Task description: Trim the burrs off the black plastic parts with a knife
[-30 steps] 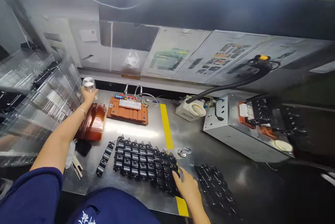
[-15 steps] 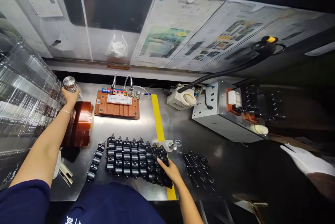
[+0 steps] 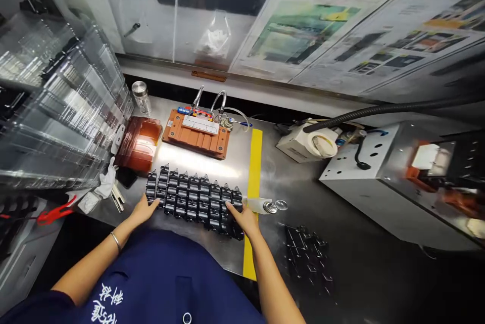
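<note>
Rows of black moulded plastic parts (image 3: 193, 195) lie side by side on the metal bench in front of me. My left hand (image 3: 146, 209) is at their left end, closed around the near end of the leftmost strip (image 3: 151, 185), which stands against the others. At the right end my right hand (image 3: 244, 218) grips the last strip, thumb on top and fingers along its outer side. Behind the rows sits an orange-brown fixture (image 3: 197, 139) with a white perforated strip on it. A lidded glass jar (image 3: 141, 99) stands at the back left, away from both hands.
Clear plastic trays (image 3: 71, 106) are stacked at the left, beside amber translucent pieces (image 3: 140, 144). A yellow tape line (image 3: 255, 162) crosses the bench. Beyond it are a small open container (image 3: 270, 207), more black parts (image 3: 308, 258) and a grey metal machine (image 3: 364, 182).
My left hand has left the glass jar and come down to the leftmost strip, which now sits against the other rows. My view has shifted; a white-gloved hand at the right is out of sight.
</note>
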Tool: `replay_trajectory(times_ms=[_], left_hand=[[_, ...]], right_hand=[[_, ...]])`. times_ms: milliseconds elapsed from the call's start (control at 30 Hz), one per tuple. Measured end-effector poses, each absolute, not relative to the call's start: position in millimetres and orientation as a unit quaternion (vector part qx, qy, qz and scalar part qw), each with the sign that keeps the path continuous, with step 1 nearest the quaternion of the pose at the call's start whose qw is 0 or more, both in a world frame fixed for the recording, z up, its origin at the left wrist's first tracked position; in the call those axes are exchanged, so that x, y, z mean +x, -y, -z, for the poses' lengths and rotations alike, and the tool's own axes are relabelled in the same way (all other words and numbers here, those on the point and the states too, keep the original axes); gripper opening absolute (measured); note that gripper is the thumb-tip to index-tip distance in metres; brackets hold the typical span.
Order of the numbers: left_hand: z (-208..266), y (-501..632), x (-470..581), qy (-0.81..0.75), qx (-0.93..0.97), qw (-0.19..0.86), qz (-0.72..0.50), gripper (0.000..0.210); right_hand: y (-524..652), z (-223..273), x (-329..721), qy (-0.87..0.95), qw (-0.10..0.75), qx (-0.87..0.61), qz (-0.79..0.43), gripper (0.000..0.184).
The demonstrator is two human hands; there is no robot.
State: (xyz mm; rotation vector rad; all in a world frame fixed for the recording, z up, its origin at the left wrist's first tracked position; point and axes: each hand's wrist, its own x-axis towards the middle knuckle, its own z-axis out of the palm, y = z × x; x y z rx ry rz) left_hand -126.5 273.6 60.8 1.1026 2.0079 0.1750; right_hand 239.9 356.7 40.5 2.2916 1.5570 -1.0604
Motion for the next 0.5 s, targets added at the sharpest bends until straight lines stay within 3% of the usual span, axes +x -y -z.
replay_trajectory(times_ms=[133,267,500], left_hand=[[-71.9,-301.4,-163.2,-0.813,0.490,0.305,-0.076,0.041],[-75.6,-335.4,-204.4,-0.812,0.539,0.200,-0.103,0.052],[-47.9,-337.7,-213.5,-0.782,0.592,0.156,-0.119,0.051]], right_hand=[[-373.3,-66.2,216.1,-0.564,0.123,0.762,0.294,0.060],[-391.6,-92.1,164.9,-0.655,0.083,0.710,0.245,0.057],[-410.7,-98.5,0.7,-0.828,0.025,0.499,0.255,0.048]])
